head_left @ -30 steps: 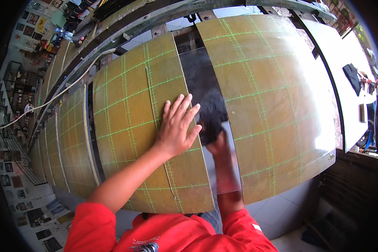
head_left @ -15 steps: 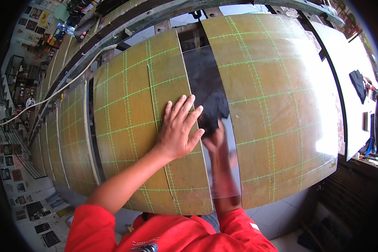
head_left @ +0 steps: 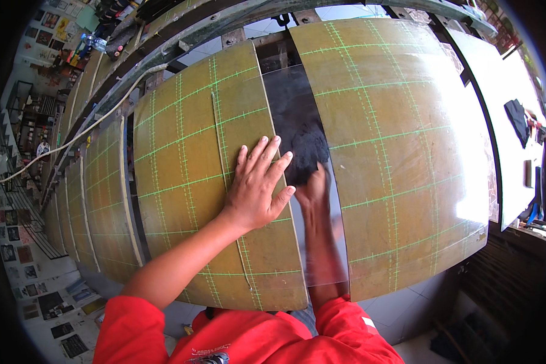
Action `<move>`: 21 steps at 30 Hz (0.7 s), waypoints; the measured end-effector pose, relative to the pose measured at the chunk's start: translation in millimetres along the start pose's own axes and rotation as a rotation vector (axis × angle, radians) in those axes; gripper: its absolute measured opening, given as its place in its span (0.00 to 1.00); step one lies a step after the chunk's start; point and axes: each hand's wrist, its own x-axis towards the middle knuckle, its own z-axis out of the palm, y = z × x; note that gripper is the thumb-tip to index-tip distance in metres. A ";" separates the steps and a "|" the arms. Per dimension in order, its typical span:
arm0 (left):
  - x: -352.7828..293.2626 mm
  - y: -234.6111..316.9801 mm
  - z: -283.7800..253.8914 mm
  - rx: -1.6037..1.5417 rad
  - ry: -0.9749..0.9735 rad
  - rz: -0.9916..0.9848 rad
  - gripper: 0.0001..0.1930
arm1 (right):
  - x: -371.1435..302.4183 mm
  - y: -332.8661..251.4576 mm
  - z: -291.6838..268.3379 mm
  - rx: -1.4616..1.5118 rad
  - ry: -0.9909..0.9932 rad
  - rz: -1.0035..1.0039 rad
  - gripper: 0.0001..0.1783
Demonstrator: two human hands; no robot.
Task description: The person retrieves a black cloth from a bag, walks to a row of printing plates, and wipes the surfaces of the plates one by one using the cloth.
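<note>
Fingers point(head_left: 267, 156) spread, resting left hand point(head_left: 253, 191) on board point(head_left: 188, 136); having slid dark cloth point(head_left: 306, 151) slightly farther away beneath clear sheet point(head_left: 292, 94) with right hand point(head_left: 313, 189), grip unclear, apparently still rubbing.

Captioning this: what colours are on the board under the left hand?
The board is yellowish brown, gridded in bright green; best in head view.

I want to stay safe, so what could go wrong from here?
The right hand shows in the narrow gap between the left yellow-brown board with green grid lines and the matching right board, so the bare right forearm might scrape an edge.
The crumpled black cloth by that hand lies close to the right board's edge and could snag.
The left hand rests flat near the left board's inner edge; leaning harder could shift that board if it's loose.
</note>
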 end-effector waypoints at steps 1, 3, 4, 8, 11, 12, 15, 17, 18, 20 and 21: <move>-1.9 -1.9 0.6 0.004 -0.005 -0.007 0.32 | -11.8 -1.2 16.2 -0.120 0.132 0.013 0.17; -1.8 -4.2 1.2 -0.003 0.001 -0.008 0.32 | -32.3 0.8 39.1 -0.125 0.219 -0.066 0.17; -1.0 -4.3 1.5 -0.009 0.007 -0.006 0.32 | -36.3 0.9 43.0 -0.127 0.260 -0.107 0.17; 1.5 0.1 -0.9 -0.009 0.008 0.002 0.33 | 6.9 -4.5 5.9 0.044 -0.057 0.050 0.17; -1.2 -1.5 0.5 -0.014 0.001 -0.010 0.33 | -5.7 -2.4 28.0 -0.108 0.202 0.054 0.17; -2.2 -2.2 0.2 -0.015 0.000 -0.017 0.32 | -19.2 -0.3 29.9 -0.232 0.259 0.036 0.17; -0.9 -2.8 0.3 -0.012 0.001 -0.013 0.32 | -32.1 -4.6 14.4 -0.190 0.170 0.033 0.17; -1.2 -0.9 -1.3 -0.012 0.004 -0.009 0.32 | -20.6 -8.9 -4.7 0.152 -0.177 0.137 0.18; 0.2 1.1 -2.4 -0.011 0.007 -0.002 0.32 | -9.5 -4.3 -20.1 0.128 -0.151 0.080 0.18; 2.0 1.0 -1.6 -0.018 -0.001 -0.002 0.31 | 9.7 1.8 6.3 0.080 -0.096 -0.029 0.19; 1.8 0.2 -1.6 -0.022 -0.005 -0.004 0.31 | -0.3 3.5 22.4 -0.161 0.171 -0.041 0.20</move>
